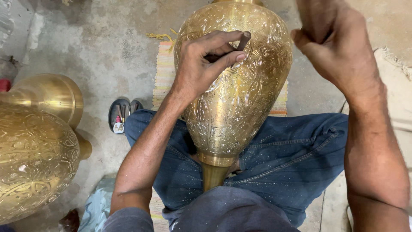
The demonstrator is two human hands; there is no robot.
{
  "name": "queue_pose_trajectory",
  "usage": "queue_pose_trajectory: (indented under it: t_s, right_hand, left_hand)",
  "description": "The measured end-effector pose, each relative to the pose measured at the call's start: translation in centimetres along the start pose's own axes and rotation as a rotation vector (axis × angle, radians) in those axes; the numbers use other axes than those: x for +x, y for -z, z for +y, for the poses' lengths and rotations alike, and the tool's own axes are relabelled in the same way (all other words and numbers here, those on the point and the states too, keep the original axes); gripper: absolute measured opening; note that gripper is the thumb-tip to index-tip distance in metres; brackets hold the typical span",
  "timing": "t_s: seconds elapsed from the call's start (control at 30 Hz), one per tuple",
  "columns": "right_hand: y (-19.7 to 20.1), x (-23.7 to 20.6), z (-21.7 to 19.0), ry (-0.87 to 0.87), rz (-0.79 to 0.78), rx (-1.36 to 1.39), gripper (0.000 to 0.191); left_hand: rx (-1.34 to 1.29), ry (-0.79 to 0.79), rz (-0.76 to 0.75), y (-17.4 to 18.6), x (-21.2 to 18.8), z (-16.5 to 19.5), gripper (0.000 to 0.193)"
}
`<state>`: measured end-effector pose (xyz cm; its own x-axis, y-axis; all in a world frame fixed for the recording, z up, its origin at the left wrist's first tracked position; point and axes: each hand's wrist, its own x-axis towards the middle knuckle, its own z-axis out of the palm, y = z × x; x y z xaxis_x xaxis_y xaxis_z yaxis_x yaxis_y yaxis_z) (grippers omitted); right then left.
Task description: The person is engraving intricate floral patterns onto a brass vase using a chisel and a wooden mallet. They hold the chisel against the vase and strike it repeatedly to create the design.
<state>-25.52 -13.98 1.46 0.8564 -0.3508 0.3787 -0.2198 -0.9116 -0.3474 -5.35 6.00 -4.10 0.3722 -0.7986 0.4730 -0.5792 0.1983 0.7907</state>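
A large engraved brass vase (240, 94) lies across my lap, its narrow neck pointing toward me between my jeans-clad legs. My left hand (201, 64) rests on the vase's upper body and pinches a thin dark metal tool (243, 41) against the surface. My right hand (330, 43) is raised beside the vase on the right, closed in a fist. What it grips is hidden by the fingers.
A second engraved brass vase (34, 150) lies at the left on the concrete floor. A striped woven mat (164, 73) lies under the vase in my lap. A small dark dish (120, 114) with small items sits on the floor by my left knee.
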Motion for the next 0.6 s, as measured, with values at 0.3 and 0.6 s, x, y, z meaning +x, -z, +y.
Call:
queue_pose_trajectory:
  t_s: [0.3,0.6]
  right_hand:
    - [0.03,0.18,-0.05,0.115,-0.104,-0.371,0.025]
    - [0.15,-0.32,0.06,0.205,0.066,-0.500,0.028]
  left_hand:
    - [-0.004,0.031,0.002,0.03,0.17,0.02,0.035]
    - [0.032,-0.029,0.023,-0.04,0.23,-0.17,0.035]
